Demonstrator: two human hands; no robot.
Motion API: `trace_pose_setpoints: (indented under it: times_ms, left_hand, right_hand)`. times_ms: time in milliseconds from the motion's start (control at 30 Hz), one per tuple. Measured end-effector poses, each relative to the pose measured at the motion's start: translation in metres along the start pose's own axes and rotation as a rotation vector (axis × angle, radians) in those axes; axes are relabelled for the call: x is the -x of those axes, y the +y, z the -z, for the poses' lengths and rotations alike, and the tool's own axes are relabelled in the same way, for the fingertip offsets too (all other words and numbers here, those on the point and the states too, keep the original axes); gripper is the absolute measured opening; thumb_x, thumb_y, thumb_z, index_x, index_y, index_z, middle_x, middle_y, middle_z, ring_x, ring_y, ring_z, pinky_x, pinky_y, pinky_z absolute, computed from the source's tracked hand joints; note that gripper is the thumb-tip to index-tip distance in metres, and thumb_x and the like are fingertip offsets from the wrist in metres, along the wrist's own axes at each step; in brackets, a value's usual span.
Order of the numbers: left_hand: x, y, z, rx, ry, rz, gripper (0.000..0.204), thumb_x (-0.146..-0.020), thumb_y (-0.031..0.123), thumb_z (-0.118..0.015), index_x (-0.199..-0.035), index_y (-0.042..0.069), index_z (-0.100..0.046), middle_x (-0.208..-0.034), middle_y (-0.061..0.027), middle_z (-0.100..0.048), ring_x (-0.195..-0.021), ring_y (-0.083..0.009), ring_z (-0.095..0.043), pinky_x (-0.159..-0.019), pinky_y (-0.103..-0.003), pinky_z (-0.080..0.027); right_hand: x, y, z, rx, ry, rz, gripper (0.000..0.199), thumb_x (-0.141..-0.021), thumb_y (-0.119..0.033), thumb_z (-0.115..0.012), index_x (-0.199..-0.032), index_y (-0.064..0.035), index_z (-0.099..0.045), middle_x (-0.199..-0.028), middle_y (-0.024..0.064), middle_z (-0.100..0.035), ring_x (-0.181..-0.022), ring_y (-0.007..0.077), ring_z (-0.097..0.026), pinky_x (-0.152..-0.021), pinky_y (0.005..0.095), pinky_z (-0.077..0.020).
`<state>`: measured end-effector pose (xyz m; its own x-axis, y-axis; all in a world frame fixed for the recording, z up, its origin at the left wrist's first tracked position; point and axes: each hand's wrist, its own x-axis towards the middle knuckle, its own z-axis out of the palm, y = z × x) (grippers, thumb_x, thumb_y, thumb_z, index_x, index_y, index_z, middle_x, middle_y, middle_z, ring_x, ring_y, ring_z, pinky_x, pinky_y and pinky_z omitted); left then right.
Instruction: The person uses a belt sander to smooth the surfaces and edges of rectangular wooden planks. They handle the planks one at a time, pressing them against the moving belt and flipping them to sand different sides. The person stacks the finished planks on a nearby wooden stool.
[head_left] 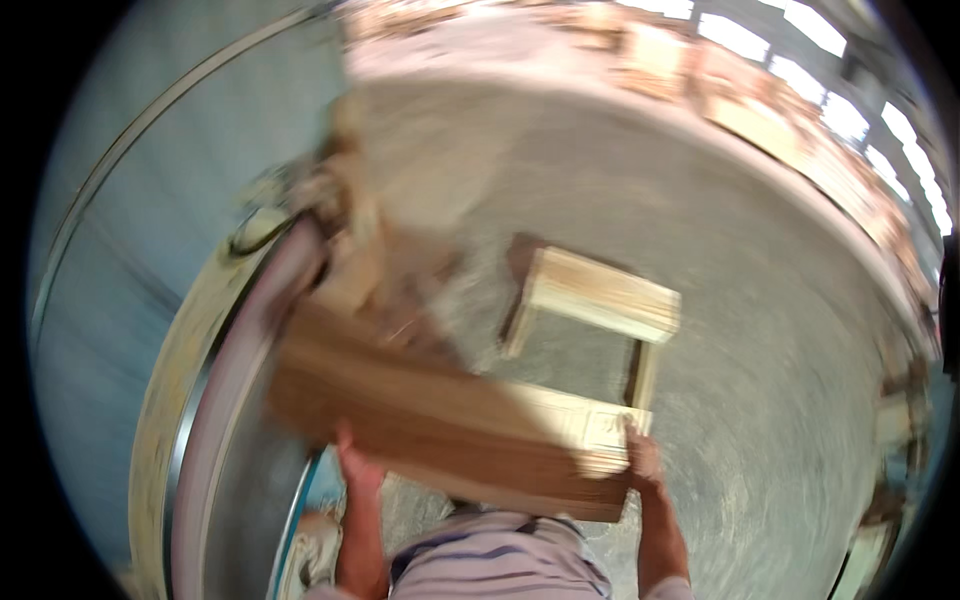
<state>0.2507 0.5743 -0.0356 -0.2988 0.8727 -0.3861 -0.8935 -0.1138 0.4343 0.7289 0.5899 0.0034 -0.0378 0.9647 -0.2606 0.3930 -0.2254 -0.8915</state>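
A long, thick wooden piece [430, 410], brown with a brightly lit patch toward its right end, is held up in front of my body, slanting down to the right. My left hand [358, 465] grips its near lower edge, left of the middle, with most fingers hidden beneath. At the right end, my right hand [642, 458] clasps the wood. The piece's left end is blurred and lies close beside a machine's upright pinkish belt [235, 330]; whether they touch I cannot tell.
Ahead on the grey floor [780, 370] stands a pale wooden bench-like frame [605, 290]. The machine has a worn yellowish edge [180, 400] and a large blue-grey panel [130, 230] at left. Blurred wood stacks [760, 120] line the far side. Brown blurred shapes lie beyond the belt.
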Motion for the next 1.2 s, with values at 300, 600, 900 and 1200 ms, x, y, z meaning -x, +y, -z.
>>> trace_pose_setpoints:
  times_ms: [300, 600, 900, 1200]
  left_hand:
    - [0.018, 0.007, 0.017, -0.147, 0.304, -0.119, 0.068, -0.085, 0.045, -0.061, -0.136, 0.008, -0.036, -0.136, -0.0103, -0.043, -0.122, -0.0296, -0.042, -0.099, -0.048, -0.036]
    - [-0.008, -0.017, 0.021, -0.293, 0.448, -0.180, 0.070, -0.073, 0.037, -0.077, -0.125, 0.002, -0.046, -0.118, -0.0134, -0.055, -0.106, -0.0283, -0.055, -0.088, -0.044, -0.047]
    - [0.001, -0.021, -0.008, -0.231, 0.512, -0.027, 0.067, -0.073, 0.030, -0.078, -0.123, 0.000, -0.046, -0.120, -0.0129, -0.054, -0.111, -0.0279, -0.053, -0.091, -0.045, -0.046]
    - [-0.012, -0.008, -0.002, -0.245, 0.505, -0.049, 0.065, -0.075, 0.029, -0.076, -0.126, 0.001, -0.045, -0.122, -0.0121, -0.053, -0.111, -0.0280, -0.052, -0.093, -0.046, -0.045]
  right_hand:
    - [0.003, -0.027, -0.034, -0.576, 0.132, -0.239, 0.051, -0.087, -0.042, -0.062, -0.112, 0.0027, -0.059, -0.108, 0.0043, -0.060, -0.095, 0.0133, -0.055, -0.086, 0.0273, -0.0418]
    - [-0.003, -0.027, -0.077, -0.710, 0.056, -0.302, 0.063, -0.086, -0.049, -0.057, -0.122, 0.0027, -0.050, -0.115, 0.0146, -0.056, -0.100, 0.0254, -0.058, -0.086, 0.0378, -0.0491]
    - [-0.011, -0.016, -0.113, -0.751, 0.002, -0.278, 0.063, -0.091, -0.048, -0.049, -0.129, 0.0020, -0.042, -0.123, 0.0169, -0.051, -0.106, 0.0295, -0.057, -0.088, 0.0416, -0.0506]
    - [-0.017, -0.037, -0.128, -0.699, 0.061, -0.310, 0.062, -0.091, -0.048, -0.049, -0.123, 0.0054, -0.048, -0.114, 0.0173, -0.057, -0.096, 0.0263, -0.061, -0.082, 0.0368, -0.0530]
